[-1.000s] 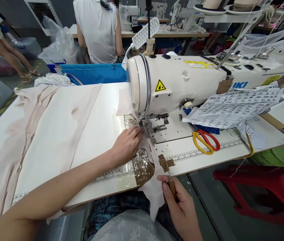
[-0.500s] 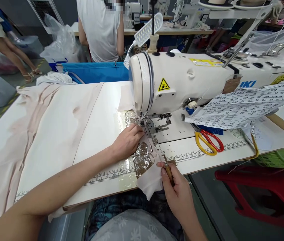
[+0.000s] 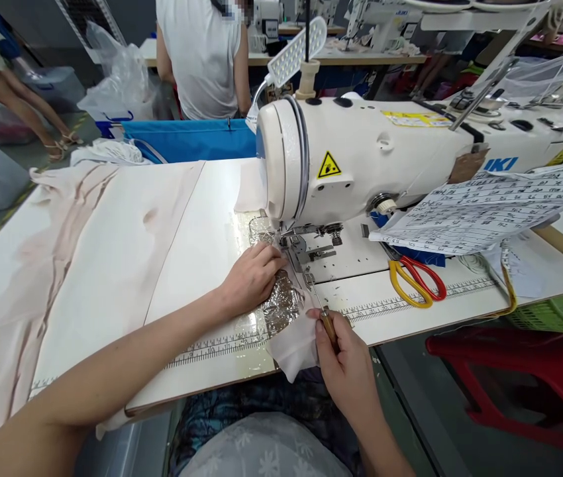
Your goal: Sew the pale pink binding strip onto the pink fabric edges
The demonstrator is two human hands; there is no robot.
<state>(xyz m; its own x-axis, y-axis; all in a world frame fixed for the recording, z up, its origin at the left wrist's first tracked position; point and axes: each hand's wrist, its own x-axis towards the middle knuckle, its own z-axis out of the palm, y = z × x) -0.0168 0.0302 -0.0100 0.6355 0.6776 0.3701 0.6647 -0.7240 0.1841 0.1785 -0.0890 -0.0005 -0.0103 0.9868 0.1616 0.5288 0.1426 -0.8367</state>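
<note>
My left hand (image 3: 253, 277) lies with curled fingers on the pale fabric strip (image 3: 295, 341), pressing it flat just left of the presser foot (image 3: 297, 250) of the white sewing machine (image 3: 361, 159). My right hand (image 3: 345, 361) is closed on a wooden-handled awl (image 3: 322, 313). The awl's thin metal tip points up toward the presser foot, and the same hand pinches the strip's lower end at the table's front edge. A patch of shiny clear tape (image 3: 281, 306) lies under the strip.
Red-and-yellow scissors (image 3: 416, 277) lie right of the needle plate under a printed paper sheet (image 3: 480, 209). Pink fabric (image 3: 38, 252) drapes over the table's left side. A person in white stands behind a blue bin (image 3: 192, 139). A red stool (image 3: 514, 371) is at lower right.
My right hand rose from below the table edge to the fabric strip, bringing the awl tip close to the presser foot. The strip's hanging end got gathered up. My left hand stayed put.
</note>
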